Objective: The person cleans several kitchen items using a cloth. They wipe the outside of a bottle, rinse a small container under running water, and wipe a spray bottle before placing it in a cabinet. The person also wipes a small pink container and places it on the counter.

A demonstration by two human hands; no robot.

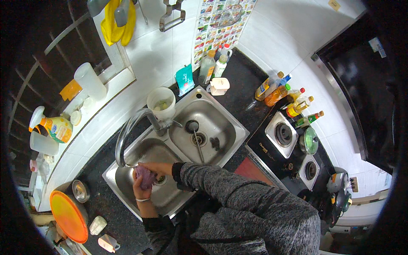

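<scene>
A crumpled purple cloth [147,179] is bunched between my two hands over the left basin [127,181] of a steel double sink. My left hand [140,188] grips its left side from below. From the right, my right hand [157,167] holds the upper part, with some fingers hidden by the cloth. The curved chrome faucet [120,140] arches down, its spout end just beside the hands. In the right basin [220,118] lie a long-handled round scrubber [198,143] and a dark scouring pad [215,143].
A white bucket [161,102] stands behind the faucet. Several bottles [207,68] fill the back corner. To the right is a two-burner electric stove [283,134] with a lidded pot [309,141]. An orange-lidded container [68,216] and white soap-like block [98,225] sit at left.
</scene>
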